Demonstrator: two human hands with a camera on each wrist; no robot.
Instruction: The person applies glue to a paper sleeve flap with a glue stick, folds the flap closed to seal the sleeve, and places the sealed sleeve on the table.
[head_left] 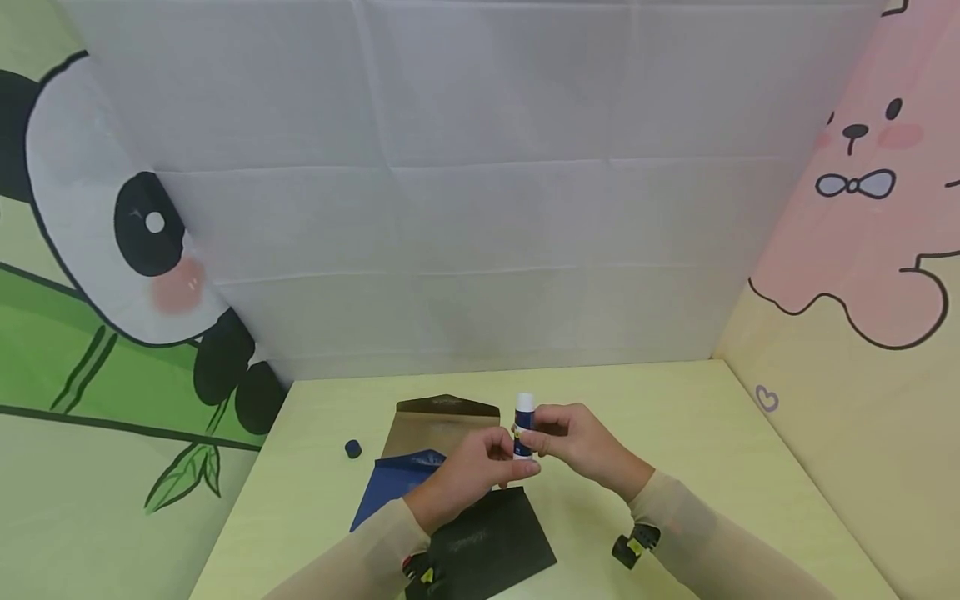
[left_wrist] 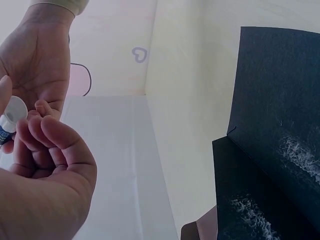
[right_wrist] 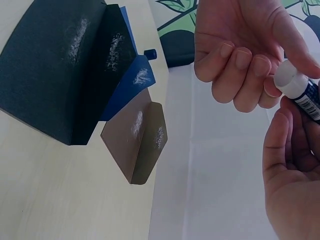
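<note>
A glue stick with a dark blue label stands upright between the two hands, its white tip uppermost. My right hand grips its barrel between thumb and fingers. At the white base, the thumb and forefinger of my left hand pinch the stick from below. Under and beyond the left hand lie a black envelope, a blue envelope and a brown envelope, overlapping. White smears show on the black, blue and brown paper around the flap folds in the right wrist view.
A small dark blue cap lies on the pale table, left of the envelopes. White cloth hangs behind the table. Side panels carry a panda drawing and a pink bear drawing. Small devices are strapped at the wrists.
</note>
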